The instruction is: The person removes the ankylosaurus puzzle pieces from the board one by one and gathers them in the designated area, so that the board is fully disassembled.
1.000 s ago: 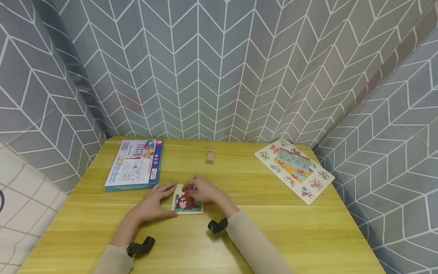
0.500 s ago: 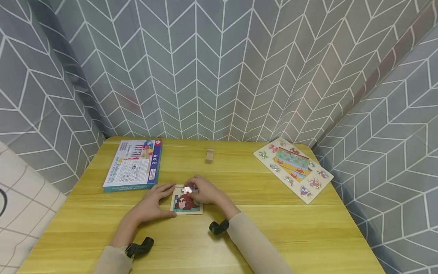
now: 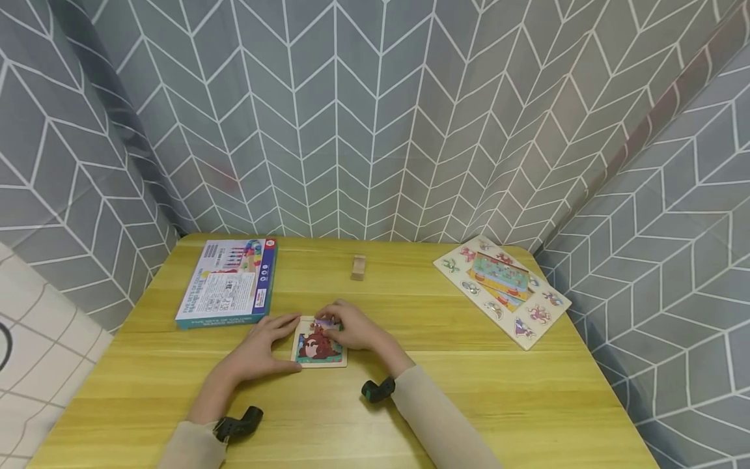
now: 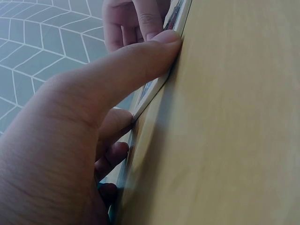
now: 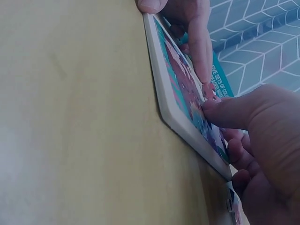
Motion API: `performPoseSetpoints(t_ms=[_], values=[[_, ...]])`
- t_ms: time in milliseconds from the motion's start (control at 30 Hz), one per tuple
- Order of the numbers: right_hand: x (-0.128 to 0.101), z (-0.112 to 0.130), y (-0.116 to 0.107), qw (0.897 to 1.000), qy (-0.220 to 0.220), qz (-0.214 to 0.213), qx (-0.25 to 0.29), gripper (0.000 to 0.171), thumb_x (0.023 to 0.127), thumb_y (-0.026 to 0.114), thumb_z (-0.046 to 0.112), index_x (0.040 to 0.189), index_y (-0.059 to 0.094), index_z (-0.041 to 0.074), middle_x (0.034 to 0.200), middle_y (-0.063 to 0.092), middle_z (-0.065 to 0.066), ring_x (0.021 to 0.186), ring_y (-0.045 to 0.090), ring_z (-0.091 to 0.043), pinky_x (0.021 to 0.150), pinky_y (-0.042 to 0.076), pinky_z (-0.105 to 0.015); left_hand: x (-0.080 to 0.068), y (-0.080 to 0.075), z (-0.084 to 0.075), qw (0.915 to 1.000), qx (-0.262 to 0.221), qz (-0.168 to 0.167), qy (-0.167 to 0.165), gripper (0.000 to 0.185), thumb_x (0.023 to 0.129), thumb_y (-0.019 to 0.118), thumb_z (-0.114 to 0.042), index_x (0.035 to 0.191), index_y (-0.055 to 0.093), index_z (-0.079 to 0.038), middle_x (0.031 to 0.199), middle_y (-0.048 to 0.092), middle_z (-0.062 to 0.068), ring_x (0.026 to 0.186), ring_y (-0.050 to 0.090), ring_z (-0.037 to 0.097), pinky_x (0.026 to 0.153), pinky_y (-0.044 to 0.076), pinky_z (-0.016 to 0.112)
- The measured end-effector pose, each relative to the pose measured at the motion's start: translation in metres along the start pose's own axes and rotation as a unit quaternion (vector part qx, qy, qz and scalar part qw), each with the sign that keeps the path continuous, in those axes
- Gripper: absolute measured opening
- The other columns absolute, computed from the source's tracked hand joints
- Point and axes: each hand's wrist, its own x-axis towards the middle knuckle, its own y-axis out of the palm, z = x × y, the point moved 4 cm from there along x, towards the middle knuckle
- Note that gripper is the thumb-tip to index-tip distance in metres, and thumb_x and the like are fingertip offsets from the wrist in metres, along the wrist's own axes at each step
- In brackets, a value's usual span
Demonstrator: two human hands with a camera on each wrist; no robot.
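The fingers of the right hand are curled over the far edge of a small square picture puzzle, pinching a puzzle piece against the board's upper part; in the right wrist view the thumb tip presses on the printed face of the puzzle. The left hand braces the same board from its left side: the thumb lies straight along the near edge of the puzzle and the forefinger reaches along the far left corner, so the fingers lie fairly straight and steady the board rather than wrap it. The puzzle lies flat on the yellow wooden counter, near its middle, between the two hands.

Further out, a blue game box lies on the counter's far left, just beyond the left hand. A small wooden block stands near the far edge, well apart from the hands. A larger wooden peg puzzle board with sea creatures lies at the far right corner. Grey chevron curtains enclose the counter.
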Motion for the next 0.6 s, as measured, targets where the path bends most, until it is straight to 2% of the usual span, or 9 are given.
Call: performPoseSetpoints(t_ms=[300, 600], values=[[0.0, 0.008, -0.003, 0.999, 0.001, 0.004, -0.038, 0.033, 0.096, 0.065, 0.021, 0.129, 0.066, 0.017, 0.117, 0.06, -0.001, 0.096, 0.056, -0.009, 0.084, 0.049, -0.023, 0.001, 0.001, 0.001, 1.0, -0.006, 0.0, -0.004, 0.102, 0.068, 0.078, -0.068, 0.152, 0.043, -0.021, 0.158, 0.036, -0.002, 0.137, 0.031, 0.028, 0.107, 0.033, 0.062], [0.0, 0.013, -0.004, 0.998, 0.001, 0.012, -0.065, 0.034, 0.097, 0.063, 0.021, 0.131, 0.064, 0.017, 0.119, 0.06, -0.001, 0.101, 0.057, -0.011, 0.088, 0.05, -0.025, 0.0, 0.001, 0.001, 1.0, -0.006, 0.002, -0.004, 0.101, 0.068, 0.078, -0.068, 0.152, 0.043, -0.022, 0.158, 0.036, -0.002, 0.139, 0.029, 0.03, 0.107, 0.031, 0.064]])
